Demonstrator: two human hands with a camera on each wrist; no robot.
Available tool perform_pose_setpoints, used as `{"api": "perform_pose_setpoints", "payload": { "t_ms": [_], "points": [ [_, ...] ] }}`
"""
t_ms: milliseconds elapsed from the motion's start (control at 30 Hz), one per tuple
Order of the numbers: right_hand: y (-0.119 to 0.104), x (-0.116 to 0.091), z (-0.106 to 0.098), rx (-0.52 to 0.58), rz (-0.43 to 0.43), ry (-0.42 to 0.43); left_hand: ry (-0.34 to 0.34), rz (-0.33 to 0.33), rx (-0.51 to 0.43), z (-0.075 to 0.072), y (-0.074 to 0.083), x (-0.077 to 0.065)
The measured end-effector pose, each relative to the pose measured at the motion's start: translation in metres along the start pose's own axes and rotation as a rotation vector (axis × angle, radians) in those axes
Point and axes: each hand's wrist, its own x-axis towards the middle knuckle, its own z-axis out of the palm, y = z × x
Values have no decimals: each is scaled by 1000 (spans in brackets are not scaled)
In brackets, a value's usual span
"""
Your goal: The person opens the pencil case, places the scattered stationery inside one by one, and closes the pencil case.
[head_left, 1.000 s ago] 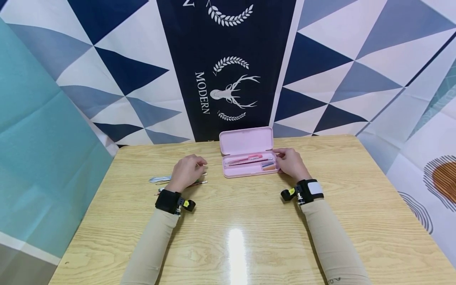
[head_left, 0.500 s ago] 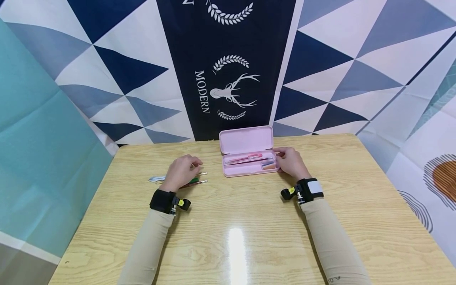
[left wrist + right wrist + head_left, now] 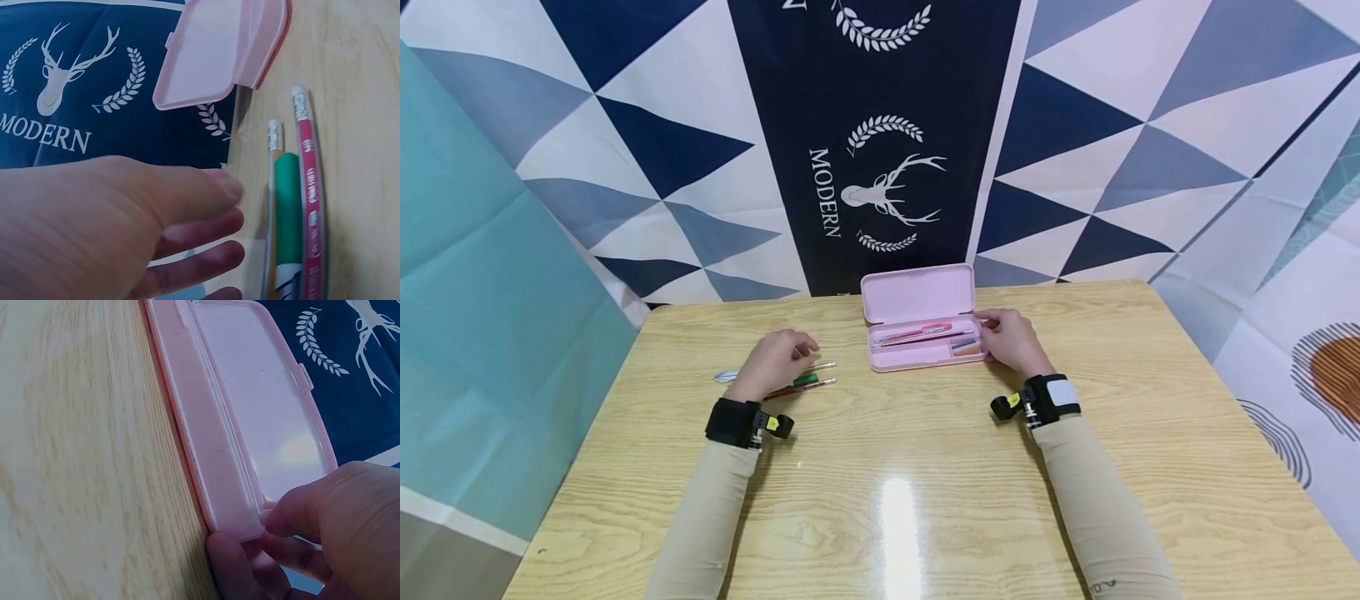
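A pink pencil case (image 3: 898, 359) lies with its lid (image 3: 917, 296) raised at the back of the table. My right hand (image 3: 1011, 343) grips its right end, thumb on the rim and fingers at the outer wall. Inside are a pink pen (image 3: 936, 327) and other slim sticks, plus small blue and orange pieces in a corner compartment. My left hand (image 3: 773, 364) hovers, fingers loosely bent and holding nothing, over several writing tools. Beside it in the left wrist view lie a yellow pencil (image 3: 272, 181), a green marker (image 3: 288, 212) and a dark pink pencil (image 3: 310, 200) with white eraser ends.
A pale blue-and-white slim item (image 3: 726, 377) shows to the left of the left hand, partly covered by it. The wooden table (image 3: 880, 442) ends at a patterned cloth backdrop (image 3: 887, 196). Teal cloth (image 3: 482, 292) hangs on the left side.
My left hand has drifted left and slightly back over the writing tools, exposing more of the green marker and pencil ends. The right hand stays on the pencil case.
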Motion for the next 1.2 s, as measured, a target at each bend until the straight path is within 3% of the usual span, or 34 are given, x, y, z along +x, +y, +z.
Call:
{"api": "perform_pose_setpoints", "payload": {
  "t_ms": [300, 700, 933, 1200],
  "points": [
    [2, -1, -2, 16, -46, -4, -92, -19, -19, -14, -4, -8],
    [2, -1, 1, 21, -17, -5, -120, -9, -28, -21, -10, -15],
    [4, 0, 1, 39, -33, -17, -124, 10, 19, -24, -15, -17],
    [3, 0, -1, 43, -22, -22, -150, -22, 18, -27, -12, -19]
  ]
}}
